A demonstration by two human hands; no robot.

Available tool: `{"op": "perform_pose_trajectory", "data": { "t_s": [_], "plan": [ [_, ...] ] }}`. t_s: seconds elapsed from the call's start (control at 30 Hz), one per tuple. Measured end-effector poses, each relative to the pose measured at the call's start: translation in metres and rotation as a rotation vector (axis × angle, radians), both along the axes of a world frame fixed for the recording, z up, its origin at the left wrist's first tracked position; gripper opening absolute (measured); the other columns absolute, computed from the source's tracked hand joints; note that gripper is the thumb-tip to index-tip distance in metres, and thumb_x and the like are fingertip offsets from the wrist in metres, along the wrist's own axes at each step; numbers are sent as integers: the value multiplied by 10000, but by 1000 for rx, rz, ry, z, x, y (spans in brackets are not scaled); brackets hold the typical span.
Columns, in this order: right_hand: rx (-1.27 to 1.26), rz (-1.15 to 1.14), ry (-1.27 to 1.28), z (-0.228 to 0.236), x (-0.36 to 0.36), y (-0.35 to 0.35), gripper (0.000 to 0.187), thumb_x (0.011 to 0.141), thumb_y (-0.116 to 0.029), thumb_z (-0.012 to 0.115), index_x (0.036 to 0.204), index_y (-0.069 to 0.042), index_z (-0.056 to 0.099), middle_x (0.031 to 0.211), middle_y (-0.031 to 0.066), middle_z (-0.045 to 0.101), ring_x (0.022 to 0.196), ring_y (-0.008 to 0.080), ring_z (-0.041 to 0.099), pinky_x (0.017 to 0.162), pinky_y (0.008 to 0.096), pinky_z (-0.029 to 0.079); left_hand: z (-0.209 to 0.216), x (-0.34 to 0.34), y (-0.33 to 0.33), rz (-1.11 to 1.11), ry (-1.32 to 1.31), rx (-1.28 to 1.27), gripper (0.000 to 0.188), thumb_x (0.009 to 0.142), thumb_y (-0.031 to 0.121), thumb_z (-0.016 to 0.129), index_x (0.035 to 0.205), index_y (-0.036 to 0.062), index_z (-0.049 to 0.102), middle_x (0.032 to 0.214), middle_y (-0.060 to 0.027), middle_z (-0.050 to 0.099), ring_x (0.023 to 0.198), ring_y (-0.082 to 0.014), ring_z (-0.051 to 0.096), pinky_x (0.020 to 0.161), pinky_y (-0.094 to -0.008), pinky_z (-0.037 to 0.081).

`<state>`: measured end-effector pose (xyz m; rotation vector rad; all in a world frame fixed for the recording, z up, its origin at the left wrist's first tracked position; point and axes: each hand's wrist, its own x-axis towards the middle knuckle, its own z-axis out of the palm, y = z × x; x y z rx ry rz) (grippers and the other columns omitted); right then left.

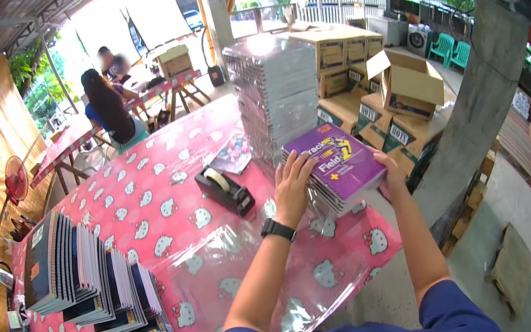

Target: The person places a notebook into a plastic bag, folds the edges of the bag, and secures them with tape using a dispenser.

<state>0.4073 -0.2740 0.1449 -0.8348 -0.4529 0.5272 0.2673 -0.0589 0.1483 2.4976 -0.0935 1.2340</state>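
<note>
Both my hands hold a short stack of purple spiral notebooks point(342, 164) near the right edge of the table. My left hand point(293, 186), with a black watch on the wrist, grips the spiral-bound side, its fingertips over the top cover. My right hand point(390, 174) clasps the opposite edge; part of its fingers is hidden behind the stack. Just beyond stands a tall pile of plastic-wrapped spiral notebooks point(278, 94). A black tape dispenser point(225, 191) sits to the left of my left hand, beside a patterned packet point(230, 155).
Several dark-covered spiral notebooks point(51, 262) lie in overlapping rows at the left. Pink patterned plastic point(177, 263) covers the table. Cardboard boxes point(348, 48), one of them an open box point(409, 84), and a concrete post point(476, 91) stand to the right. People sit at a far table.
</note>
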Motion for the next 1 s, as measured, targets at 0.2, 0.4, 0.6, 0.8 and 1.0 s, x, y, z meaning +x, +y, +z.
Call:
{"op": "perform_pose_trajectory", "data": {
  "t_s": [0.2,0.4,0.6,0.8,1.0],
  "plan": [
    [-571,-67,-247,-77,99,0,611,813,-248,562,1335,29,403,1263,124,519,1146,185,488,969,267,353,-103,76,-47,-327,-87,-1069,635,878,192,529,1401,-8,228,1455,-187,246,1347,-306,240,1103,-396,154],
    [-510,-56,-198,-92,117,6,574,809,-251,571,1302,21,456,1254,114,519,1109,191,512,961,263,352,-108,105,-84,-29,18,-1268,821,875,322,561,1412,-66,75,1482,-231,109,1388,-321,73,1118,-359,69],
    [-547,-145,-1282,-83,116,67,344,869,-156,494,1169,-14,586,1192,135,570,1122,235,525,953,341,397,-127,76,-36,318,89,-1240,699,819,380,595,1366,28,341,1446,-321,127,1371,-404,103,1112,-454,122],
    [-373,-28,-638,-55,-121,87,143,840,-98,562,939,-17,626,935,50,597,816,126,564,710,246,462,-24,-178,-7,178,-166,-565,562,740,245,678,1225,37,484,1260,-196,473,1140,-358,467,965,-434,374],
    [-535,1084,-231,-89,-384,208,471,875,-220,593,1269,0,459,1181,125,562,998,178,556,820,296,456,-68,-572,99,1569,-309,-593,592,769,236,672,1217,-82,449,1160,-211,524,1085,-287,516,906,-351,412]
  ]
}}
